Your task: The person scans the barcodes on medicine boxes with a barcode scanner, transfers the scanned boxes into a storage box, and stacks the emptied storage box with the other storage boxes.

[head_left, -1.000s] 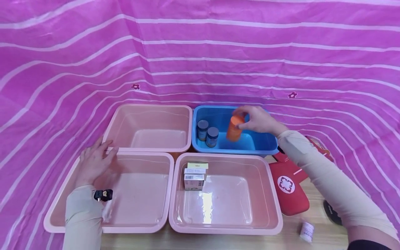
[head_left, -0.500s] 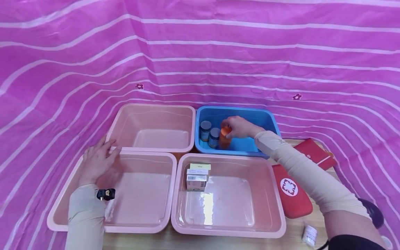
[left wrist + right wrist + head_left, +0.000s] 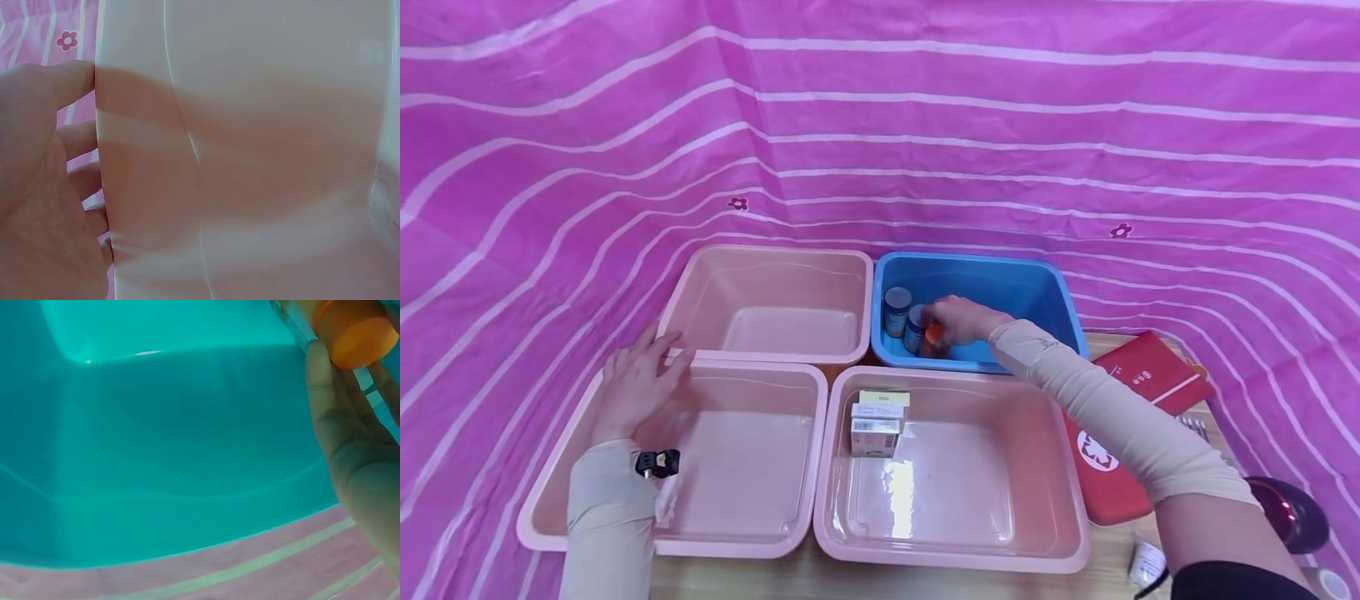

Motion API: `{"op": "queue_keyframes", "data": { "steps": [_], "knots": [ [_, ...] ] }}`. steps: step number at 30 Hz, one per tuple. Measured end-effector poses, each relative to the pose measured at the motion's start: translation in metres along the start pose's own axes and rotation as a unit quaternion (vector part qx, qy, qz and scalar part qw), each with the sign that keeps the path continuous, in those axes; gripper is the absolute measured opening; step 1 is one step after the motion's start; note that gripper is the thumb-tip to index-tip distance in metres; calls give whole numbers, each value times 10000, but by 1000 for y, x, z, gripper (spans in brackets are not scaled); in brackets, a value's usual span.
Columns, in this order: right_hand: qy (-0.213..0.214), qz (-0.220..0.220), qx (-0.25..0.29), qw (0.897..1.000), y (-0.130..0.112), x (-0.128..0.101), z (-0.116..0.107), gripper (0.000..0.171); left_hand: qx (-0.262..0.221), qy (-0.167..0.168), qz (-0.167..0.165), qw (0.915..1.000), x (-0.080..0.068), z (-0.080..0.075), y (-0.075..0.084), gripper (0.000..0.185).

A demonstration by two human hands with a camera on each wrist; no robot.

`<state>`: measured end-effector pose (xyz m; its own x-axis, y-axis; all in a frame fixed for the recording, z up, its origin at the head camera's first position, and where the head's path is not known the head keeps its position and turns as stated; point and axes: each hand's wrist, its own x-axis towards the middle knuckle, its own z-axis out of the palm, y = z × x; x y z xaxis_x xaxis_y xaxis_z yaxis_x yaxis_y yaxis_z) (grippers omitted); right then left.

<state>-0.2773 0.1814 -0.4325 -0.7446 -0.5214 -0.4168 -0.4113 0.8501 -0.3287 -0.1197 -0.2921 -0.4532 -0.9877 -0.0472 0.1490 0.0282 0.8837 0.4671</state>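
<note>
My right hand [image 3: 958, 319] reaches into the blue bin [image 3: 1015, 271] and grips an orange bottle [image 3: 932, 337] by its top. In the right wrist view, thumb and fingers surround its orange cap [image 3: 362, 340]. The bottle is low in the bin, right beside two dark-lidded jars [image 3: 897, 310] along the left wall; my fingers partly cover it. At the left, my left hand [image 3: 638, 385] rests at the back left corner of the front left pink bin [image 3: 737, 544]. Its fingertips touch the bin's edge in the left wrist view, with the fingers [image 3: 81, 137] nearly straight.
Several small medicine boxes [image 3: 876, 435] stand in the front right pink bin [image 3: 955, 560]. Another pink bin [image 3: 775, 253] sits back left. Right of them lie a red case with a white emblem [image 3: 1099, 452], a red pouch [image 3: 1142, 371], a small white bottle [image 3: 1147, 563] and a dark rounded object [image 3: 1288, 512].
My right hand has carried the orange bottle leftward and down in the blue bin, from apart to beside the dark-lidded jars. The left hand stays on the pink bin. The view shifts slightly.
</note>
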Motion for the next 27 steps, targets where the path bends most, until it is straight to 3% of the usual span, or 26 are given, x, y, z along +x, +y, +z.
{"op": "queue_keyframes", "data": {
  "steps": [5, 18, 27],
  "knots": [
    [-59, -80, -216, 9997, -2, 1, -3, 55, -33, -1, 41, 10000, -1, -1, 1, 54],
    [-150, 203, 317, 9992, -2, -1, -6, 59, -10, -41, 47, 10000, 1, -1, 4, 53],
    [-159, -133, 551, 9983, -11, -11, -22, 55, 37, -123, 68, 9999, 3, -2, 3, 55]
  ]
}}
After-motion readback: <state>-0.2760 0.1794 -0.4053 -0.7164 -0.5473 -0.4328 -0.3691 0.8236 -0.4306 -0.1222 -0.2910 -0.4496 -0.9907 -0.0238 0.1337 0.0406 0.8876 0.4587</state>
